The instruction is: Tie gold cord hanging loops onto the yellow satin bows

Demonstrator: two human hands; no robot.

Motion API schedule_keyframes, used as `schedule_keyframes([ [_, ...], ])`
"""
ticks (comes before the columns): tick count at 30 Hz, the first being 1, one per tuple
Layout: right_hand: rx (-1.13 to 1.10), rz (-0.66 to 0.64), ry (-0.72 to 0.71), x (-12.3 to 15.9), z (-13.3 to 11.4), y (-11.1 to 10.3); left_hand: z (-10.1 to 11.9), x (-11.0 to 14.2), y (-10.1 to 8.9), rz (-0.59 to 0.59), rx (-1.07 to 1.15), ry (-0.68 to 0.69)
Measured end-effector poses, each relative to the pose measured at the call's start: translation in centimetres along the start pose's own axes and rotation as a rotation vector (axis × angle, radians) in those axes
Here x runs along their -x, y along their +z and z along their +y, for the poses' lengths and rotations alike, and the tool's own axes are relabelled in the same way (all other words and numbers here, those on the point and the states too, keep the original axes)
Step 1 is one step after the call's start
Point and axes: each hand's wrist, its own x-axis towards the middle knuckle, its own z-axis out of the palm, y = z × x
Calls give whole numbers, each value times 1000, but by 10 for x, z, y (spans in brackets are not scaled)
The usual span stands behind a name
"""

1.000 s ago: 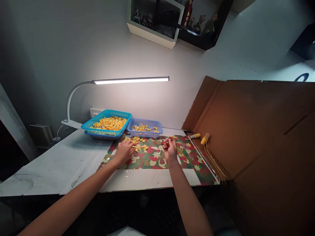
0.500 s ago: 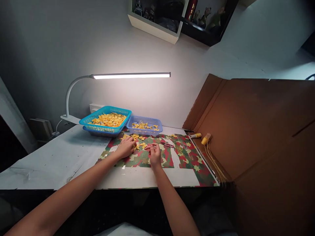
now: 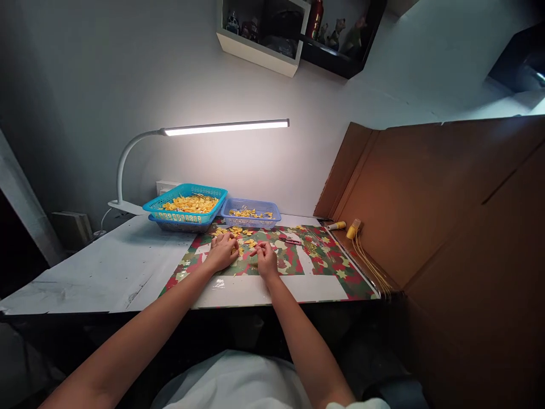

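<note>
My left hand (image 3: 223, 251) rests on the patterned mat with its fingers curled down at small yellow petal-like pieces (image 3: 241, 250). What lies under those fingertips is hidden. Just to the right, my right hand (image 3: 267, 261) is closed in a pinch, thumb against fingers. Anything held there is too small to make out. More loose yellow pieces (image 3: 237, 231) are scattered beyond both hands. A pair of small reddish snips (image 3: 290, 241) lies on the mat to the right of my right hand.
A turquoise basket (image 3: 218, 203) heaped with yellow pieces sits on a blue one. Beside it is a lilac basket (image 3: 272, 221) with fewer. A clip lamp (image 3: 225, 128) reaches over the table. At right, thin gold wires (image 3: 369, 258) and a spool (image 3: 337, 225) lie by a cardboard panel (image 3: 426, 193).
The camera view has shifted slightly. Both hands stay near the same yellow pieces; the right hand's fingers have drawn in closer together.
</note>
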Motion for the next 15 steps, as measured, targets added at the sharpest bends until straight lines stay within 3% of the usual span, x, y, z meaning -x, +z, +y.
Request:
schedule_keyframes([
  [8, 38, 46, 60, -9, 12, 1, -4, 0, -1, -95, 241, 170],
  [15, -23, 41, 42, -15, 18, 1, 0, 1, 7, -107, 608, 161],
])
